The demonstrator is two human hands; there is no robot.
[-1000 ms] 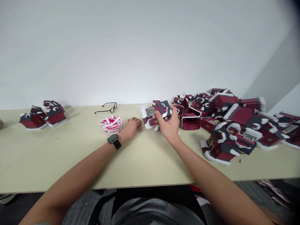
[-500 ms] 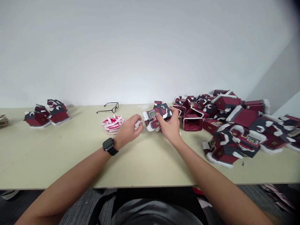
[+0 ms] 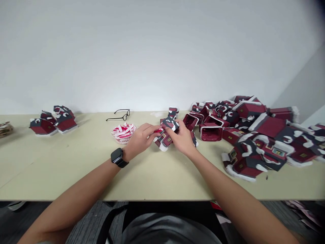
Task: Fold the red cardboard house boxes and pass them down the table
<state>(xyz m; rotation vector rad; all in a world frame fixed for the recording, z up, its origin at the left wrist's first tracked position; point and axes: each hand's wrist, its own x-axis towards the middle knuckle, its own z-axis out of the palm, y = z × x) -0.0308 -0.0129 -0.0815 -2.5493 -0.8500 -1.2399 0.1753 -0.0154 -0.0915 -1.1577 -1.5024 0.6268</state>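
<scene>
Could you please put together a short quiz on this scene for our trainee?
1. True or false: the left hand is reaching into the bowl.
2. What lies just on the far side of the bowl? (A) scissors (B) eyeglasses (C) a phone
3. Fill in the missing word: the ___ hand grips a model house.

Key:
1. False; it pinches a small red-and-white piece by the gripped model house.
2. B
3. Right, as in right hand.
</scene>
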